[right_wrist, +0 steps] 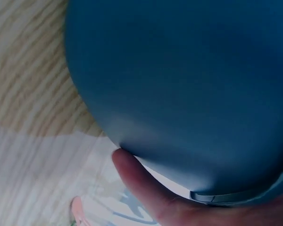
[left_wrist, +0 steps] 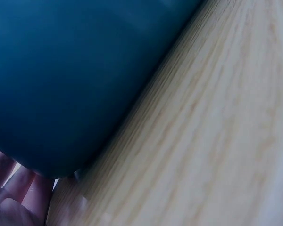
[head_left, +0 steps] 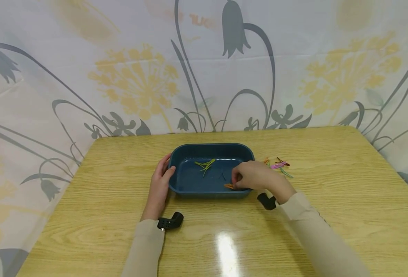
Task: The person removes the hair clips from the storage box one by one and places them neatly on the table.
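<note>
A dark blue oblong tray [head_left: 210,145] lies in the middle of a wooden table [head_left: 335,200]. My left hand [head_left: 161,177] grips the tray's left end, thumb over the rim; the left wrist view shows only the tray's outer wall [left_wrist: 61,70] and fingertips [left_wrist: 14,188]. My right hand [head_left: 253,176] hovers over the tray's right front corner and pinches an orange hair clip [head_left: 229,186] just above the tray floor. The right wrist view shows the blurred tray wall [right_wrist: 179,70], a finger [right_wrist: 137,183] and a bit of the orange clip [right_wrist: 77,209]. Green clips [head_left: 205,164] lie inside the tray.
Several coloured clips [head_left: 279,164], pink, green and dark, lie on the table just right of the tray. A floral cloth [head_left: 204,69] hangs behind the table's far edge. Black wrist cameras [head_left: 170,222] sit at both sleeves.
</note>
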Action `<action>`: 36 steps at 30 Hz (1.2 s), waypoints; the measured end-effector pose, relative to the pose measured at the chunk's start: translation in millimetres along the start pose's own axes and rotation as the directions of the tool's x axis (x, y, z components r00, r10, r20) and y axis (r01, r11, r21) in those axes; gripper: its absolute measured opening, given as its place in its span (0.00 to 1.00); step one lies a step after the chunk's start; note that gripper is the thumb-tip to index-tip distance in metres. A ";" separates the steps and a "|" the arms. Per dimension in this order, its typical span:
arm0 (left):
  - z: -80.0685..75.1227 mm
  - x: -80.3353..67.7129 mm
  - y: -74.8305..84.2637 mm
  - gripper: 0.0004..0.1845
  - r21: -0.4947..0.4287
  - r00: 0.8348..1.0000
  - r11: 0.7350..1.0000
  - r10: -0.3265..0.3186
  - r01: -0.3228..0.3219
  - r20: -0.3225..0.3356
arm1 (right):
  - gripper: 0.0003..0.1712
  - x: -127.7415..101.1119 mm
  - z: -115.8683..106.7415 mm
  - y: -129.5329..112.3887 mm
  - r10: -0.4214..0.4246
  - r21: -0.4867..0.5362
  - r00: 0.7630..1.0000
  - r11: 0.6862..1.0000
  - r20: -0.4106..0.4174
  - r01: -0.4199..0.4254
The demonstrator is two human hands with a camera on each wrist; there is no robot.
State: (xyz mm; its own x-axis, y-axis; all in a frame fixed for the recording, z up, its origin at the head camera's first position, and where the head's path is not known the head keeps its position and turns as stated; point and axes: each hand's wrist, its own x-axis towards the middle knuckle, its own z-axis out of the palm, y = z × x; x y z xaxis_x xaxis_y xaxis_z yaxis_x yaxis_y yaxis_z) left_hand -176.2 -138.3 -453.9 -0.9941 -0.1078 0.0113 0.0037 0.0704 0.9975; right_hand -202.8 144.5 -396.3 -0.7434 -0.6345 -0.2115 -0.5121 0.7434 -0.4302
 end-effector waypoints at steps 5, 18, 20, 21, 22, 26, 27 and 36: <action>-1.1 0.7 -1.3 0.23 -0.004 1.000 1.000 0.000 0.000 0.002 | 0.07 -1.1 2.5 1.2 0.009 0.072 0.999 0.997 -0.045 -0.006; -1.6 0.3 -1.9 0.24 0.010 1.000 1.000 -0.012 0.012 -0.007 | 0.03 -1.1 7.8 4.6 0.012 0.169 0.991 0.986 -0.130 0.010; -2.2 0.2 -1.3 0.24 0.004 1.000 1.000 -0.012 0.012 -0.009 | 0.04 -0.5 8.3 5.1 0.015 0.198 0.991 0.980 -0.133 0.012; -1.9 -1.2 2.0 0.25 0.000 1.000 1.000 -0.016 0.016 -0.009 | 0.04 -0.3 8.6 5.5 0.015 0.212 0.991 0.977 -0.135 0.014; -1.3 -3.0 6.0 0.25 -0.001 1.000 1.000 -0.019 0.019 -0.007 | 0.04 -0.1 8.9 5.9 0.015 0.226 0.991 0.974 -0.137 0.017; -0.9 -2.9 6.0 0.25 0.008 1.000 1.000 -0.010 0.010 -0.014 | 0.04 -0.7 9.8 7.1 0.024 0.291 0.989 0.957 -0.145 0.020; -0.4 -2.6 5.5 0.25 0.016 1.000 1.000 -0.008 0.008 -0.018 | 0.05 -1.0 10.0 7.7 0.026 0.307 0.989 0.952 -0.147 0.020; -0.7 1.4 -0.6 0.25 0.016 1.000 1.000 -0.006 0.006 -0.009 | 0.08 -3.2 7.1 12.4 0.020 0.409 0.984 0.911 -0.175 0.054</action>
State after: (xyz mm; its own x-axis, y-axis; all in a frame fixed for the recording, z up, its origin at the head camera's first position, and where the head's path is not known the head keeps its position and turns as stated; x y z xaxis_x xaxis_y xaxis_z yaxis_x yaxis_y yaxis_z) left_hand -177.6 -139.2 -454.4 -0.9931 -0.1174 0.0059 -0.0042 0.0855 0.9963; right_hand -203.7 154.2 -407.2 -0.8176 -0.5723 -0.0633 -0.3306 0.5566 -0.7622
